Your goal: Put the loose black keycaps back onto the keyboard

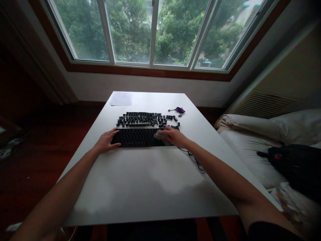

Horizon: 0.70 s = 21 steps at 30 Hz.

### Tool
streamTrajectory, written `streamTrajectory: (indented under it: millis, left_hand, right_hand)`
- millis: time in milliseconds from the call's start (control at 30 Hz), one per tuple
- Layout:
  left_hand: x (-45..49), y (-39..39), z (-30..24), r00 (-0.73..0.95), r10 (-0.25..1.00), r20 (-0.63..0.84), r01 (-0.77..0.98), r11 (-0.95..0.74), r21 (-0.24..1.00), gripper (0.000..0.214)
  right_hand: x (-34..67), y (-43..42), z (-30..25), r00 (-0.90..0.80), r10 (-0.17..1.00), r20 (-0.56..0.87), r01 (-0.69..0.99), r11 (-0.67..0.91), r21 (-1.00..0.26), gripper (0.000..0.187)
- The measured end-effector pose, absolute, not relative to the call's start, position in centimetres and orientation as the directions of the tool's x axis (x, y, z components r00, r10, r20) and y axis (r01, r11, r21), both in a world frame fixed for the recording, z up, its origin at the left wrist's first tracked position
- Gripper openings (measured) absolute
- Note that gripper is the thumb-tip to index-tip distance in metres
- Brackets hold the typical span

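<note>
A black keyboard [137,138] with its keycaps off lies flat on the white table [120,187]. My left hand [106,140] grips its left end, thumb at the front edge and fingers at the back corner. Pinched in my right hand [173,135] is a crumpled greyish cloth [160,135], pressed on the right part of the keyboard. Loose black keycaps [140,118] lie in rows just behind the keyboard, with a small ring-shaped puller [155,125] among them. My right hand hides part of the keyboard's right end.
A black cable [197,162] trails under my right forearm. Farther back lie a purple brush-like item [180,109], a small dark piece [181,114] and a sheet of paper [121,98]. A pale sofa [240,147] with a black bag [296,164] stands to the right.
</note>
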State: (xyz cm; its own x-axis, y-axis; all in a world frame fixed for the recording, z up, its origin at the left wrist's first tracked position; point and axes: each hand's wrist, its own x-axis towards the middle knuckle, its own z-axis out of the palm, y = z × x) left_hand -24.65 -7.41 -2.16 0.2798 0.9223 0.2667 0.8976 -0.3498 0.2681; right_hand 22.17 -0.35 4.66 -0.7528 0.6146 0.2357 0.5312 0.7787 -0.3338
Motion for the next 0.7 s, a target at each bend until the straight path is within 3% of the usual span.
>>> streamTrajectory:
  millis: [67,167,367,700]
  left_hand:
    - [-24.8,-7.3,-2.3,0.287,0.922,0.259,0.899,-0.352,0.261,0.083]
    - [-25.1,-7.2,-2.4,0.304,0.920,0.248,0.897,-0.364,0.251,0.086]
    - [-25.1,-7.2,-2.3,0.333,0.914,0.232,0.893,-0.385,0.233,0.092]
    - [-25.4,-7.0,-2.2,0.362,0.905,0.224,0.885,-0.409,0.223,0.093]
  right_hand:
    - [17.3,-0.9,4.5,-0.803,0.528,0.276,0.435,0.836,-0.336,0.035]
    - [10.2,-1.8,3.8,-0.794,0.496,0.352,0.392,0.860,-0.327,0.031]
    - [0.7,-3.4,2.7,-0.856,0.392,0.336,0.301,0.907,-0.293,0.029]
    - [4.0,-2.3,2.3,-0.874,0.430,0.224,0.347,0.878,-0.331,0.028]
